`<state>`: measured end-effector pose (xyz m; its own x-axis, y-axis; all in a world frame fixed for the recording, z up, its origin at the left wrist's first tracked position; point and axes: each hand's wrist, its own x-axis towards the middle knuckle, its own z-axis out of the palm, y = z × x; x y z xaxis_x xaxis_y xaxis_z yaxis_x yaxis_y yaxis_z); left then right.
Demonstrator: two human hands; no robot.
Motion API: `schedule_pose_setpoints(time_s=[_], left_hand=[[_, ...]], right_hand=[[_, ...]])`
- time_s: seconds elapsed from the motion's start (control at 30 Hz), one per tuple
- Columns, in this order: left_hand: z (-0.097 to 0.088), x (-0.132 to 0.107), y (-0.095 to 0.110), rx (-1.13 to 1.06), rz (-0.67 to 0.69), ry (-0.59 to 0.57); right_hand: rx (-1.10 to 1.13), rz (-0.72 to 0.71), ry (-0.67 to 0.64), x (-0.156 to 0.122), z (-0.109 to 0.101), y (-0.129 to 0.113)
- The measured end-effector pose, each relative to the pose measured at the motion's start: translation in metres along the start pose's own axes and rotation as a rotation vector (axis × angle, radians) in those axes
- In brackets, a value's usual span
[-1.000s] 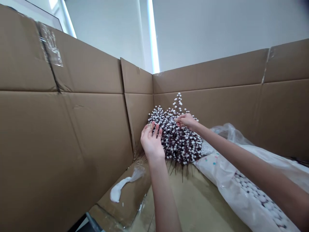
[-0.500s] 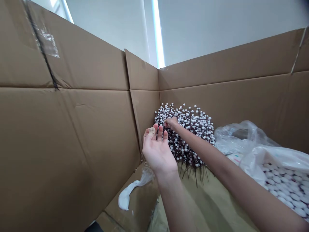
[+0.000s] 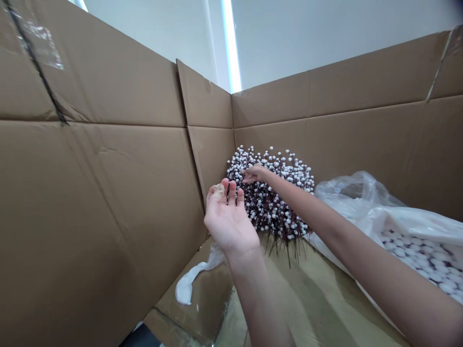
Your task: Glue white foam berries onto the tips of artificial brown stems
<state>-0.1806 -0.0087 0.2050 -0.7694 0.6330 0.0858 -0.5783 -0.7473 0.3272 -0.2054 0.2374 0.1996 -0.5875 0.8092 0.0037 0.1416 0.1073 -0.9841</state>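
Palm up, my left hand [image 3: 231, 219] pinches a small beige, crumbly-looking lump [image 3: 218, 191] between thumb and forefinger, its other fingers extended. Just beyond it, my right hand [image 3: 255, 173] reaches in from the right with its fingers apart; nothing is visible in them. Behind both hands stands a dense bunch of artificial berry stems [image 3: 280, 193], white round berries on dark red stalks. The right hand overlaps the bunch's left side; whether it touches any stem I cannot tell. The stalk ends lie on a brown-paper-coloured surface [image 3: 289, 294].
Tall cardboard walls [image 3: 144, 178] meet in a corner behind the bunch. On the right, a clear plastic bag [image 3: 356, 190] lies beside an open bag of white round pieces [image 3: 421, 255]. A twisted white plastic strip [image 3: 186, 286] rests at lower left.
The right hand's fingers have gone from pinched to spread. My left hand keeps the lump. The whole view has shifted slightly.
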Motion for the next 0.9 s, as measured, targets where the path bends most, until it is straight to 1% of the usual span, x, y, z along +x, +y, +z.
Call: schedule_pose_setpoints(time_s=[0.1,0.2,0.3,0.4,0.53,0.57,0.6,0.67,0.7,0.73,0.77,0.8,0.83,0.9], left_hand=[[0.0,0.0,0.0,-0.007,-0.003,0.004],[0.001,0.001,0.0,-0.005,0.002,-0.003],[0.001,0.001,0.0,-0.01,0.012,-0.008],[0.002,0.002,-0.001,0.008,0.026,-0.02],[0.009,-0.002,-0.007,0.065,0.042,-0.061],[0.013,-0.004,-0.01,0.085,0.043,-0.072],[0.017,-0.007,-0.013,0.102,0.04,-0.083],[0.026,-0.015,-0.023,0.128,0.006,-0.126],[0.031,-0.02,-0.028,0.138,-0.007,-0.153],[0.036,-0.025,-0.034,0.149,-0.013,-0.159],[0.04,-0.031,-0.04,0.169,-0.033,-0.191],[0.044,-0.037,-0.046,0.191,-0.061,-0.245],[0.047,-0.044,-0.052,0.21,-0.074,-0.285],[0.052,-0.058,-0.065,0.252,-0.095,-0.382]], right_hand=[[-0.14,0.035,0.024,-0.003,-0.018,-0.017],[-0.236,-0.044,0.093,-0.013,-0.042,-0.036],[-0.286,-0.127,0.156,-0.032,-0.068,-0.051],[-0.334,-0.165,0.161,-0.066,-0.093,-0.052],[-0.481,-0.141,0.144,-0.139,-0.132,-0.031],[-0.501,-0.161,0.207,-0.158,-0.145,-0.024],[-0.515,-0.215,0.32,-0.178,-0.161,-0.017],[-0.509,-0.328,0.612,-0.214,-0.201,-0.005],[-0.49,-0.354,0.741,-0.231,-0.224,0.0],[-0.466,-0.341,0.848,-0.248,-0.249,0.005],[-0.453,-0.296,0.923,-0.266,-0.275,0.011],[-0.489,-0.214,0.991,-0.284,-0.3,0.019],[-0.564,-0.094,1.034,-0.303,-0.324,0.028],[-0.631,0.071,1.077,-0.341,-0.363,0.052]])
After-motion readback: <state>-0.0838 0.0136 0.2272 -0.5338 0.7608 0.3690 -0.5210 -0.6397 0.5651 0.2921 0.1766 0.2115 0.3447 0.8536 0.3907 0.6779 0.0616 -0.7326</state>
